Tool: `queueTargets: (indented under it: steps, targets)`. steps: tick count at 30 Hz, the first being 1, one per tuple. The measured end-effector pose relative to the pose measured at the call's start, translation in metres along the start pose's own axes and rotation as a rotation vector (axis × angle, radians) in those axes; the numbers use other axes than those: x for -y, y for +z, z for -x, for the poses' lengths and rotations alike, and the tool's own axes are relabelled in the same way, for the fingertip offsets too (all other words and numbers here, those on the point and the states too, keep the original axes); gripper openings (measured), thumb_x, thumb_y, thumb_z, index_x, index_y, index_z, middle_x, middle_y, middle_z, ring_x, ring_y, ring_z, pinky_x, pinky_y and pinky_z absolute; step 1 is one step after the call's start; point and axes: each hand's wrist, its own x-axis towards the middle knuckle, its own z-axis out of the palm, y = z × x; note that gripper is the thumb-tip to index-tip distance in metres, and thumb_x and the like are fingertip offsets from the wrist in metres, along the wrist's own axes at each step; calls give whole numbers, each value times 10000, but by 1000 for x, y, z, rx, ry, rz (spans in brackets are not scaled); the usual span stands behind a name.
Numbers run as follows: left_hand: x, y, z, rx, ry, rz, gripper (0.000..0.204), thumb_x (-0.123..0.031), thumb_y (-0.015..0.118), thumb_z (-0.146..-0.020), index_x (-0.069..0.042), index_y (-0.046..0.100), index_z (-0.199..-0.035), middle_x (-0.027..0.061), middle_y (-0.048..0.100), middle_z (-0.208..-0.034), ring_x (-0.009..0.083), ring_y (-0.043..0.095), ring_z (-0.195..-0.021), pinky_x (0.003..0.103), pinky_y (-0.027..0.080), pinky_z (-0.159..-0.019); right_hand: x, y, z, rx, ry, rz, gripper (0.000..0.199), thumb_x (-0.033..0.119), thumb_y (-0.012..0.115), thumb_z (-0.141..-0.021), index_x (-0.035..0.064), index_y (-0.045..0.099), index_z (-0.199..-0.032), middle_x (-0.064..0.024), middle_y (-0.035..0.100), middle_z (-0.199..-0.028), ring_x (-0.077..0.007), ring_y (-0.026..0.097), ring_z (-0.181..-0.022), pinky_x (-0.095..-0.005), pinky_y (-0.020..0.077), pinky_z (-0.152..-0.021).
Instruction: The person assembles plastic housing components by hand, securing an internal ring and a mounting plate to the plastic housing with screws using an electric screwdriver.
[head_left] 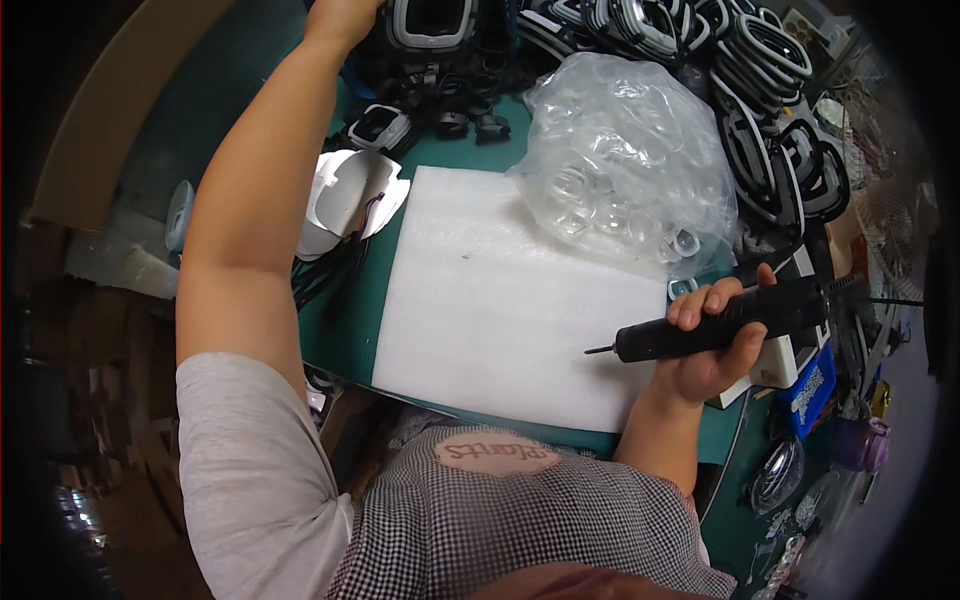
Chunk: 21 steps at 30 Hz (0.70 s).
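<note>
My right hand (718,340) grips a black electric screwdriver (700,330), its thin bit pointing left over the right edge of a white foam sheet (500,300). My left arm stretches far up the bench, and my left hand (340,18) reaches a black and white framed part (430,22) at the top edge; the picture cuts off the fingers, so I cannot tell whether they grip it. A clear plastic bag (625,150) full of small transparent pieces lies at the foam's upper right corner.
Stacks of black and white oval frames (760,120) crowd the back right. White moulded shells (345,195) and loose black parts (470,120) lie beside my left forearm on the green bench (345,330). A blue box (810,390) and cables sit at right.
</note>
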Motion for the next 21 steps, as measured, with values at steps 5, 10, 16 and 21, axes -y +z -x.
queueTargets:
  steps: [5, 10, 16, 21]
  targets:
    - [-12, -28, 49, 515, -226, 367, 221, -275, 648, -893, -81, 655, -999, 31, 638, -810, 131, 615, -750, 294, 513, -693, 5, -6, -1, -27, -2, -69, 605, 441, 513, -959, 66, 303, -1385, -85, 534, -869, -154, 553, -624, -304, 505, -588]
    - [-69, -47, 139, 1032, -98, 544, 230, -277, 660, -879, -50, 662, -912, 6, 616, -775, 118, 583, -724, 281, 493, -668, 13, -20, -7, -66, 21, -198, 562, 465, 520, -950, 103, 372, -1353, -91, 559, -868, -179, 548, -637, -342, 487, -592]
    - [-83, -27, 204, 1466, -163, 503, 217, -278, 641, -898, -64, 655, -863, -1, 623, -762, 110, 586, -720, 287, 478, -642, 12, -36, -21, -2, 143, -352, 495, 492, 520, -930, 100, 519, -1233, -91, 580, -882, -197, 540, -670, -356, 456, -633]
    - [-73, -15, 243, 1379, -431, 653, 206, -273, 609, -932, -76, 624, -873, -13, 605, -740, 93, 572, -656, 231, 470, -621, 16, -38, -20, -57, 133, -359, 482, 485, 538, -916, 95, 537, -1200, -100, 585, -873, -208, 553, -664, -360, 463, -628]
